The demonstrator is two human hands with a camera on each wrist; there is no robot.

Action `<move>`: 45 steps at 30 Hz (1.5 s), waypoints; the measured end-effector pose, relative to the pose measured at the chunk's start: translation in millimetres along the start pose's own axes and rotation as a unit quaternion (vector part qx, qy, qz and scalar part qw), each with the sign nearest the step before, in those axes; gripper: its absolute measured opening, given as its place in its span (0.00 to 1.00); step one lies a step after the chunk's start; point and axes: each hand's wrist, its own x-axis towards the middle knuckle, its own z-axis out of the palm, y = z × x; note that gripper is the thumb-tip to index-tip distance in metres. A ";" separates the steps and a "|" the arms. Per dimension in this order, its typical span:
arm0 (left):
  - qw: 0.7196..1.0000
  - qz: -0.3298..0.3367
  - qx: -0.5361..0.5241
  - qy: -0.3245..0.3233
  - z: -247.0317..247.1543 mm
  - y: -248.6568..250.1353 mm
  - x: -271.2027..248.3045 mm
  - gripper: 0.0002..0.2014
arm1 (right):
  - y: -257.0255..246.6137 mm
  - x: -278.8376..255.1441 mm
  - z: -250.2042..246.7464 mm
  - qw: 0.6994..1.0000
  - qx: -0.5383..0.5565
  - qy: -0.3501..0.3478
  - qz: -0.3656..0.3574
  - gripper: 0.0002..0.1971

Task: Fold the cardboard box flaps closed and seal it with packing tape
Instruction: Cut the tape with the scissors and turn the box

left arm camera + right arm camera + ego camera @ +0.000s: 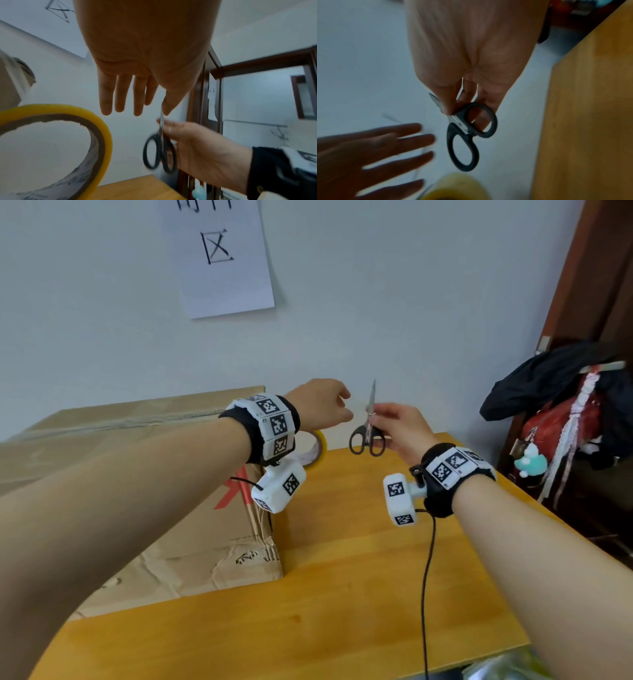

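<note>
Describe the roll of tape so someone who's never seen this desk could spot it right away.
Start at the big cardboard box on the left of the wooden table. At the box's far right corner, near the wall, the roll of tape stands on edge on the table, partly hidden behind the left hand. It is the only ring there, yellow outside with a brown core.

the right hand [404, 429] pinches the black-handled scissors [368, 428] near the pivot, blades pointing up, above the far edge of the wooden table [342, 594]. the left hand [320, 404] is just beside the scissors. the cardboard box [137, 491] stands on the table, its flaps closed, a yellow tape roll [317, 448] just beside it.
</note>
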 end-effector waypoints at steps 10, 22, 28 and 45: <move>0.979 -0.041 -0.200 0.026 -22.8 -21.0 -20.6 0.11 | -56.1 -2.5 46.9 0.989 -0.030 -0.091 -0.117 0.09; 0.923 -0.105 -0.358 0.096 -63.7 -36.4 -37.6 0.08 | -77.8 1.1 55.9 0.993 -0.021 -0.116 -0.013 0.09; 0.915 -0.100 -0.384 0.075 -79.1 -38.6 -35.9 0.10 | -93.3 12.5 71.9 0.976 0.205 -0.076 0.018 0.07; 0.892 -0.216 -0.398 -0.005 -91.8 -49.1 -58.2 0.10 | -74.7 41.8 85.4 0.984 -0.139 -0.100 0.045 0.07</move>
